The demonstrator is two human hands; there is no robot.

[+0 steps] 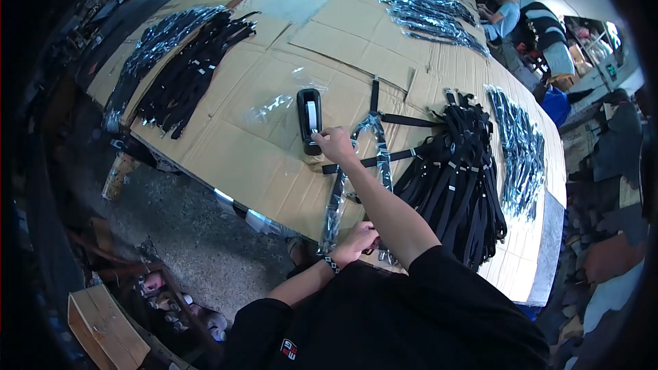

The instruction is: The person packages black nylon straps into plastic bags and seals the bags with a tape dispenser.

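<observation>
A black tape dispenser (302, 111) with a pale roll of tape (312, 116) stands on the cardboard. My right hand (335, 144) is at its near end, thumb and finger pinched on the end of the tape. Beneath my right forearm lies a Y-shaped set of black straps (381, 149), partly sleeved in clear plastic (334, 211). My left hand (358, 242), with a patterned bracelet at the wrist, is closed at the table's front edge around the lower end of the wrapped straps. My fingers partly hide what it grips there.
A heap of loose black straps (456, 157) lies to the right, beside plastic-wrapped straps (515, 154). More wrapped bundles (435, 17) are farther back, and black straps (188, 75) lie at left. A seated person (506, 17) is across the table. Loose clear plastic (277, 104) rests by the dispenser.
</observation>
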